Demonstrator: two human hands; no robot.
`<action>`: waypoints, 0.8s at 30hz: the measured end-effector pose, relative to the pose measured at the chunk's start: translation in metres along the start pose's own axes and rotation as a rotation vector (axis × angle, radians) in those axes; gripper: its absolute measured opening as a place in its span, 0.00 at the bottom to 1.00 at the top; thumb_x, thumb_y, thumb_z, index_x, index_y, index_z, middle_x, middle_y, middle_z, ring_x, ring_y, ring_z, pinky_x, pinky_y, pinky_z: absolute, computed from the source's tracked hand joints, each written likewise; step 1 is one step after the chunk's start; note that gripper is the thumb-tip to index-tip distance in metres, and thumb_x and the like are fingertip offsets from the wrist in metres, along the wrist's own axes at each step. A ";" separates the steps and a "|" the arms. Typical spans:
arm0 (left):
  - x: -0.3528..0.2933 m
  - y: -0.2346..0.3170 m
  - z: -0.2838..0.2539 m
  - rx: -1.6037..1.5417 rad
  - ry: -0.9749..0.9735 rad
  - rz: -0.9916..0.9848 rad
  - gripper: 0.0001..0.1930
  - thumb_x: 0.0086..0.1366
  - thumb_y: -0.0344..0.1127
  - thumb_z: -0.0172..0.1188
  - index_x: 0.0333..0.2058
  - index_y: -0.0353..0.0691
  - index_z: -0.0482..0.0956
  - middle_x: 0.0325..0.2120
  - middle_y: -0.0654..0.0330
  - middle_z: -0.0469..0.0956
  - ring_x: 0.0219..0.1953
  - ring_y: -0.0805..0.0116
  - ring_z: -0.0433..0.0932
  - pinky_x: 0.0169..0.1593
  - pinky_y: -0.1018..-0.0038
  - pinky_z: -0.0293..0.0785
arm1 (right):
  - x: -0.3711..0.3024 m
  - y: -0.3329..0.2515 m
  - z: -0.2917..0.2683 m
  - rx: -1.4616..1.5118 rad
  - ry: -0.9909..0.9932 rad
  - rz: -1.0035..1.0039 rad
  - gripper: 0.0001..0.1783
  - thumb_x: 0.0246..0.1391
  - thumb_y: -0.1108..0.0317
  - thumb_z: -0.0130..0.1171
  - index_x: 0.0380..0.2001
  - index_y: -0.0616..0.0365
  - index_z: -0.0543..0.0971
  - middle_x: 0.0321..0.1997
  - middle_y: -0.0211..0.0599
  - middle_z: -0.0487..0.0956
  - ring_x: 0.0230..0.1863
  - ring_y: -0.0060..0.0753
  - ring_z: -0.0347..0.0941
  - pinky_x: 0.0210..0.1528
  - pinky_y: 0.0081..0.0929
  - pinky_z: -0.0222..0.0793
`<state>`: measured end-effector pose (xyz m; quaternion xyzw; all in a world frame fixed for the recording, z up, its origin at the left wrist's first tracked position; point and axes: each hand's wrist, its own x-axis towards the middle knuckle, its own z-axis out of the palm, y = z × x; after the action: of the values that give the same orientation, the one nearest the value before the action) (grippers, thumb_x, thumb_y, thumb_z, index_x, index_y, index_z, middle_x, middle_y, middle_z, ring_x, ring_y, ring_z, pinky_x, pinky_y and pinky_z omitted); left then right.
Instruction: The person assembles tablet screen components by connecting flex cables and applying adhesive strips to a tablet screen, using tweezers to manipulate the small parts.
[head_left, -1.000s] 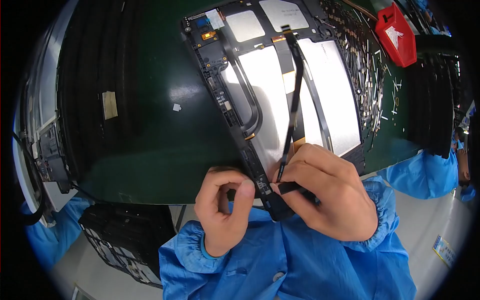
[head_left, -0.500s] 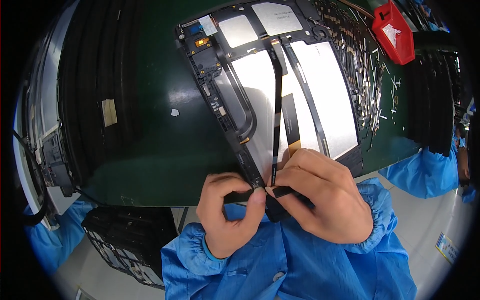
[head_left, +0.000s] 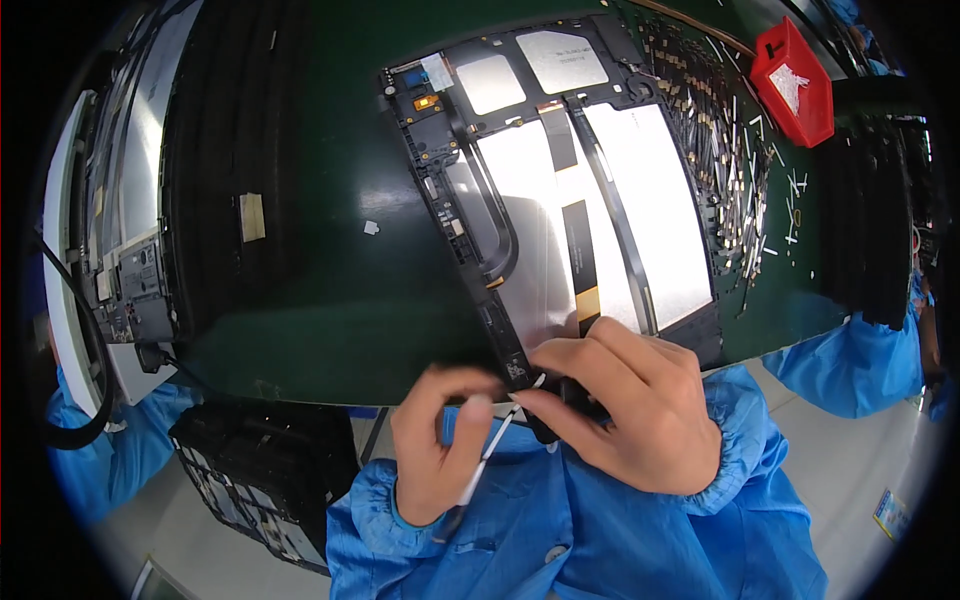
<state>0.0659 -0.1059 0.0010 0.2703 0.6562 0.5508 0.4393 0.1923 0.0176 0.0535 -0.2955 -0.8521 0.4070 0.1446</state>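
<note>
A large flat tablet-like device (head_left: 640, 190) lies on the green work surface, its black frame and silvery back panels facing up, its near end close to the table's front edge. At its near corner, my right hand (head_left: 640, 410) pinches a thin ribbon cable (head_left: 490, 450) between thumb and forefinger. The cable's pale side shows; it hangs down leftward past my left palm against the blue sleeve. My left hand (head_left: 440, 435) is beside that corner, thumb and forefinger apart, the thumb blurred. A black ribbon strip (head_left: 622, 220) runs along the panels.
A heap of loose ribbon cables (head_left: 715, 160) lies right of the device, with a red bin (head_left: 793, 85) of white bits behind it. Dark stacked panels (head_left: 225, 200) stand on the left. A black stack (head_left: 265, 480) is below the table edge. Other people's blue sleeves (head_left: 850, 350) show at the sides.
The black ribbon cable that lay along the panels has come off them and now hangs below my hands. My left fingers have parted. The device appears slightly farther right in the view.
</note>
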 end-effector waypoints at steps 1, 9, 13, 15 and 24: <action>-0.005 0.000 -0.007 0.067 -0.090 0.056 0.07 0.59 0.28 0.58 0.36 0.33 0.75 0.28 0.57 0.74 0.30 0.72 0.74 0.34 0.79 0.69 | -0.001 0.001 0.000 -0.032 0.010 0.011 0.14 0.38 0.74 0.67 0.32 0.61 0.78 0.25 0.38 0.72 0.21 0.36 0.71 0.22 0.27 0.67; -0.015 0.007 -0.012 0.005 -0.192 0.014 0.11 0.54 0.24 0.63 0.38 0.31 0.77 0.30 0.53 0.79 0.30 0.69 0.76 0.36 0.77 0.72 | -0.009 0.009 0.002 0.448 -0.020 -0.141 0.12 0.38 0.75 0.68 0.30 0.61 0.81 0.31 0.40 0.77 0.29 0.30 0.77 0.28 0.21 0.72; -0.002 0.015 0.007 -0.281 -0.169 0.097 0.10 0.54 0.19 0.61 0.37 0.30 0.77 0.30 0.52 0.78 0.32 0.67 0.76 0.37 0.78 0.71 | -0.009 0.003 -0.010 0.475 0.013 0.008 0.17 0.36 0.83 0.61 0.35 0.62 0.78 0.30 0.38 0.75 0.27 0.34 0.74 0.27 0.26 0.71; -0.001 0.021 0.012 -0.262 -0.171 0.111 0.10 0.54 0.21 0.61 0.37 0.30 0.77 0.30 0.51 0.78 0.32 0.66 0.76 0.37 0.77 0.71 | -0.009 0.008 -0.011 0.467 0.028 -0.034 0.18 0.35 0.83 0.61 0.35 0.62 0.78 0.30 0.38 0.75 0.27 0.35 0.74 0.27 0.26 0.71; 0.013 0.033 0.017 0.486 -0.153 0.748 0.14 0.47 0.27 0.65 0.36 0.40 0.79 0.30 0.62 0.81 0.42 0.63 0.77 0.48 0.66 0.68 | -0.013 0.024 -0.049 0.248 0.013 -0.453 0.09 0.40 0.74 0.58 0.28 0.62 0.78 0.33 0.38 0.75 0.25 0.33 0.74 0.25 0.23 0.71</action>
<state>0.0704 -0.0782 0.0287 0.6240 0.5894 0.4800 0.1810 0.2356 0.0509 0.0657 -0.0795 -0.8392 0.4636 0.2729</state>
